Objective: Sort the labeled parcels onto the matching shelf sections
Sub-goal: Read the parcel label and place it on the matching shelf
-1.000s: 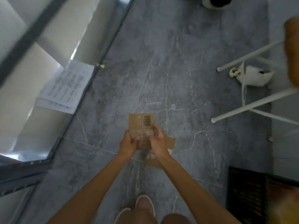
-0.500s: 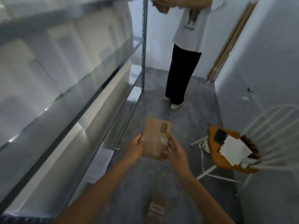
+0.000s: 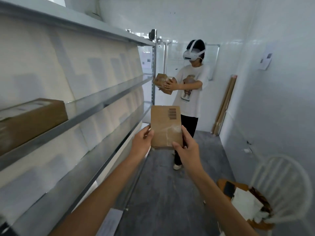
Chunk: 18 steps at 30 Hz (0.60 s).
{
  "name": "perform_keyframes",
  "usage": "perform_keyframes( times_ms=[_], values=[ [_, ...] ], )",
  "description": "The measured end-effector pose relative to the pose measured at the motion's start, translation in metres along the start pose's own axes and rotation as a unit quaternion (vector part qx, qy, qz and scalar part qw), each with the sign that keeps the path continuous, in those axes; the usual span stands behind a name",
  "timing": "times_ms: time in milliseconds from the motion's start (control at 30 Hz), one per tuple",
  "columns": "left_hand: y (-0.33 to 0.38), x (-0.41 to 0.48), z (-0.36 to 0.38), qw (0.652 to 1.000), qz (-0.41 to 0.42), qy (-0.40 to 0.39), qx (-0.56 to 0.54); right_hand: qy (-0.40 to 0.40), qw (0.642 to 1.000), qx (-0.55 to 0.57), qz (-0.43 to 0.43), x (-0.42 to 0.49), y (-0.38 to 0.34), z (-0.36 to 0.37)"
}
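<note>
I hold a flat brown cardboard parcel (image 3: 165, 123) upright in front of me, at chest height. It bears a barcode near its top right and clear tape across its lower half. My left hand (image 3: 142, 143) grips its lower left edge and my right hand (image 3: 186, 147) grips its lower right corner. The metal shelf unit (image 3: 95, 106) runs along my left, with several levels. One brown box (image 3: 32, 116) with a white label lies on the middle shelf near me.
Another person (image 3: 189, 92) wearing a headset stands ahead at the shelf's far end, holding a brown parcel (image 3: 162, 82). A white chair (image 3: 252, 203) with an orange seat and papers stands at lower right. A paper sheet (image 3: 110, 222) lies on the grey floor.
My view has swung up from the floor to the shelves and aisle. The parcel has risen with both hands, from low over the floor to chest height.
</note>
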<state>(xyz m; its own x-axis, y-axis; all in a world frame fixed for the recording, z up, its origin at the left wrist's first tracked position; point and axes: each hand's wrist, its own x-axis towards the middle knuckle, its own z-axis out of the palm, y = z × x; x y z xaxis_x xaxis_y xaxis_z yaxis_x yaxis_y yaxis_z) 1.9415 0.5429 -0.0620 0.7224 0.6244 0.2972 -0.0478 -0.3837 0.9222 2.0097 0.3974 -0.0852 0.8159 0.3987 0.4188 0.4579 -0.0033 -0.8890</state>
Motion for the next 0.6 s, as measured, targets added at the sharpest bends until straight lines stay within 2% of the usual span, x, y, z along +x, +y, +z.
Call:
perform_keyframes(
  times_ms=[233,500,600],
  values=[
    [0.020,-0.030,-0.049,0.998,0.022,0.018,-0.050,-0.008,0.997,0.076,-0.011,-0.033,-0.040,0.031],
    [0.046,-0.097,-0.124,0.991,0.044,0.120,-0.042,-0.103,0.972,0.207,-0.042,-0.071,-0.086,0.058],
    [0.059,-0.131,-0.140,0.987,0.035,0.149,-0.044,-0.150,0.955,0.257,-0.017,-0.092,-0.095,0.066]
  ],
)
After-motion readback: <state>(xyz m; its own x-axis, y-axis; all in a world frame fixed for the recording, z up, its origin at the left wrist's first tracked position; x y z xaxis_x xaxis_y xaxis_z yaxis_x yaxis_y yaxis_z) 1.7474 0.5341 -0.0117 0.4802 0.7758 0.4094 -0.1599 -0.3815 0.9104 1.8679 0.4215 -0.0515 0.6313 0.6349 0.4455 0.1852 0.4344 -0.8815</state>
